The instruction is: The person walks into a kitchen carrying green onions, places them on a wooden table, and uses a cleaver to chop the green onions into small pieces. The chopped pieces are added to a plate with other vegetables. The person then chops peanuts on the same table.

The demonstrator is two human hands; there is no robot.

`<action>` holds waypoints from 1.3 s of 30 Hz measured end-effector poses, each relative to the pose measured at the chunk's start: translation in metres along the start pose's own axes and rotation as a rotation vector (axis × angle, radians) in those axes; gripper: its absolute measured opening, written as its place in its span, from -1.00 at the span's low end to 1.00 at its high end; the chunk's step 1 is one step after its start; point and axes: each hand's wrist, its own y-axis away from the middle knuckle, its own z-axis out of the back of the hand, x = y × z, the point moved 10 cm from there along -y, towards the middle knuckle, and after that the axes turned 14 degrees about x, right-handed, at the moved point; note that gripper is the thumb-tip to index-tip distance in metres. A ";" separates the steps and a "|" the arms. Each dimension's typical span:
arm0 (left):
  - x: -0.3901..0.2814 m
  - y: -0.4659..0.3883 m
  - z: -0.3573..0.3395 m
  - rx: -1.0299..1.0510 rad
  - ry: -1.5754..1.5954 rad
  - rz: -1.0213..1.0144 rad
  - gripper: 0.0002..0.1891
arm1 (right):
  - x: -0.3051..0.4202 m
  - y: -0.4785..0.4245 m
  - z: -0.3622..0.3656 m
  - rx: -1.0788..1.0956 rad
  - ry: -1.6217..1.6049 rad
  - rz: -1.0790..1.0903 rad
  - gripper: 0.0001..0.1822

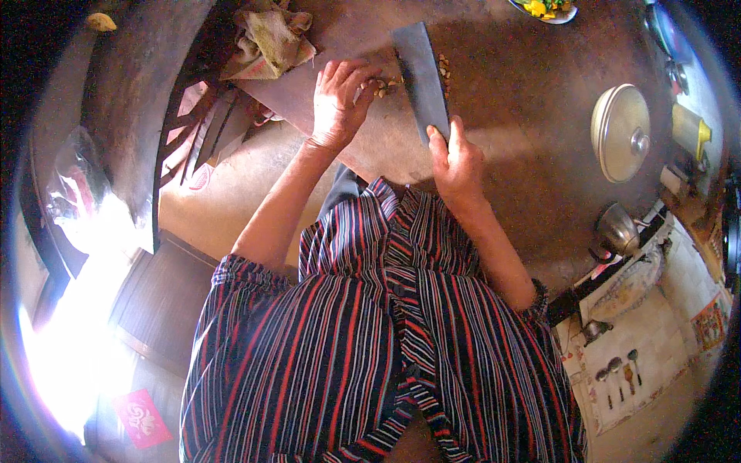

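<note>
A broad, dark-bladed cleaver (421,81) is gripped by my right hand (457,162), thumb and fingers at its near end. Its blade points away from me over the brown work surface (393,136). To the left of the blade, my left hand (344,101) is bent, its fingertips at some small chopped pieces (382,89). Whether those fingers pinch anything is not clear. More tan chopped bits (444,75) lie along the blade's right side; what they are is too small to tell.
Far off sits a plate of yellow and green food (544,8). A round lid with a knob (622,133) and a metal pot (616,228) stand at right. A crumpled cloth (269,40) lies at upper left, a clear plastic bag (81,185) further left. Utensils (619,373) hang lower right.
</note>
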 end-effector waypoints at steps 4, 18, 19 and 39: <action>-0.005 0.004 -0.001 0.021 -0.023 -0.008 -0.75 | 0.006 0.001 -0.008 0.046 0.044 0.041 -0.66; -0.001 -0.001 -0.018 0.038 -0.044 0.049 -0.84 | -0.023 0.005 0.006 0.001 0.027 -0.124 -0.62; -0.005 -0.005 -0.020 0.039 -0.040 0.040 -0.85 | -0.018 0.006 0.009 0.015 0.050 -0.129 -0.65; -0.008 -0.007 -0.027 0.053 -0.045 0.053 -0.75 | 0.001 0.009 0.000 0.058 0.115 -0.026 -0.68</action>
